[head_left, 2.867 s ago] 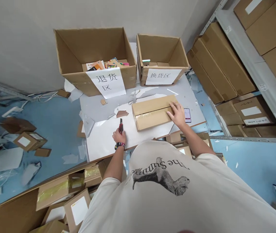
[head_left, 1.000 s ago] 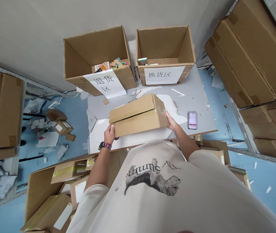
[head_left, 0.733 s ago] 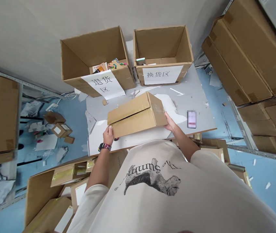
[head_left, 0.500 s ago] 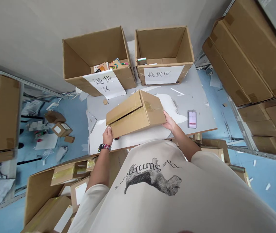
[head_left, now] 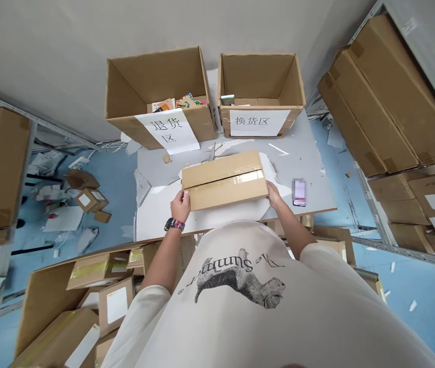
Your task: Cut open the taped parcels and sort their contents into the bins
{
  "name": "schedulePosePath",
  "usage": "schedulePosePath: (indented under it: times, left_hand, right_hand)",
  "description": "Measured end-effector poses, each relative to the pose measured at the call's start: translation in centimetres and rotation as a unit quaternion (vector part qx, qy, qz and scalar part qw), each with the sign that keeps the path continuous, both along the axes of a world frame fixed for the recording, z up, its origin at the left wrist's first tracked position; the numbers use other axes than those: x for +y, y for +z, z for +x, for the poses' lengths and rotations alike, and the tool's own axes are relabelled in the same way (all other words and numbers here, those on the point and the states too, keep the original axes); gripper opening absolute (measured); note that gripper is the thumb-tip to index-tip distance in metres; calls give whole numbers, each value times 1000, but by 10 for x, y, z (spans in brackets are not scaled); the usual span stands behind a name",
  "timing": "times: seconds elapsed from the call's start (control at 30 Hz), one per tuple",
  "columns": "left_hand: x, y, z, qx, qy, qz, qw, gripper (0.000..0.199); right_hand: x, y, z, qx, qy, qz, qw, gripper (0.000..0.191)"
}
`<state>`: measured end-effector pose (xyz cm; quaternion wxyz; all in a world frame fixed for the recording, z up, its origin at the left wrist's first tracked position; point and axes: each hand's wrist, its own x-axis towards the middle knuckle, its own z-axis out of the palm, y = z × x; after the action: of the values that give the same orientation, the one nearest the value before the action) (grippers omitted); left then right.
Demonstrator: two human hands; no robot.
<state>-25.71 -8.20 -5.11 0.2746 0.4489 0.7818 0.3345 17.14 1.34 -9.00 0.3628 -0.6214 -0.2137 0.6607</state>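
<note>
Between my two hands is a long brown cardboard box (head_left: 221,191), with a narrow dark seam between its flaps and shiny clear tape toward the right end. My left hand (head_left: 181,205) is closed on its left end, thumb on the near left edge; a watch and a patterned band circle that wrist. On the right end, my right hand (head_left: 273,194) grips the side, its fingers partly hidden by the box. White paper (head_left: 160,214) lies beneath on the grey table (head_left: 313,158). A phone (head_left: 299,192) with a blurred screen rests to the right.
Two open cartons stand at the table's back: the left carton (head_left: 125,120) holds colourful items, the right carton (head_left: 223,121) a few small ones. A large box of parcels (head_left: 33,291) sits below left. Shelves with cartons (head_left: 389,97) flank both sides.
The cardboard box has turned between my hands, so its flap face and seam now face up toward me and lie more level. My left hand has shifted slightly right with it.
</note>
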Motion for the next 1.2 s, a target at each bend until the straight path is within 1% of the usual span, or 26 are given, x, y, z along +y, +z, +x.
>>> schedulePosePath:
  times: [0.07,0.1,0.13,0.17,0.2,0.23,0.3,0.37,0.4,0.47,0.53,0.6,0.67,0.73,0.83,0.9,0.93,1.07,1.13,1.2]
  left_hand:
    - [7,3,19,1,-4,-5,1000,55]
    - [11,5,28,3,-6,-8,1000,54]
    - [14,6,36,6,-6,-8,1000,52]
    - [17,8,42,11,-6,-2,1000,51]
    - [19,9,48,21,-3,12,1000,51]
    - [20,11,52,38,0,32,999,50]
    - [19,14,56,85,-2,77,993,47]
    - [15,17,57,132,-12,103,986,45]
    - [13,19,57,149,-19,107,983,44]
    - [10,22,58,169,-48,109,978,43]
    - [12,25,60,177,-115,113,971,42]
    - [20,27,63,180,-193,117,958,44]
    - [33,29,67,179,-245,110,947,49]
    - [50,33,70,172,-270,98,942,51]
    - [78,45,69,148,-275,94,945,51]
    - [96,55,62,125,-272,90,950,50]
    - [105,61,57,107,-281,82,950,51]
    - [133,80,29,-11,-358,5,934,57]
    - [141,84,21,-23,-365,-8,931,61]
    - [142,85,21,7,-366,0,931,64]
  right_hand:
    - [5,9,9,-70,-61,68,993,44]
    - [8,16,13,-105,-93,105,984,42]
    - [10,24,17,-133,-107,146,974,40]
    - [11,33,19,-166,-107,190,962,38]
    - [11,43,21,-206,-90,234,946,36]
    - [11,51,20,-247,-53,279,927,35]
    - [7,65,14,-315,66,355,877,31]
    - [2,73,3,-358,195,403,819,29]
    - [0,74,-5,-376,245,418,790,31]
    - [-3,72,-19,-410,308,434,741,41]
    - [-3,69,-29,-430,343,442,708,53]
    - [0,66,-34,-432,371,446,690,65]
    - [5,66,-34,-425,395,449,680,75]
    - [10,70,-33,-418,414,453,670,79]
    - [9,81,-32,-425,418,471,651,74]
    - [1,88,-33,-441,401,488,637,66]
    - [-5,90,-33,-450,391,496,631,60]
    - [-39,94,-33,-476,367,518,609,35]
    - [-54,94,-31,-483,362,524,601,35]
    - [-64,95,-29,-487,358,529,595,42]
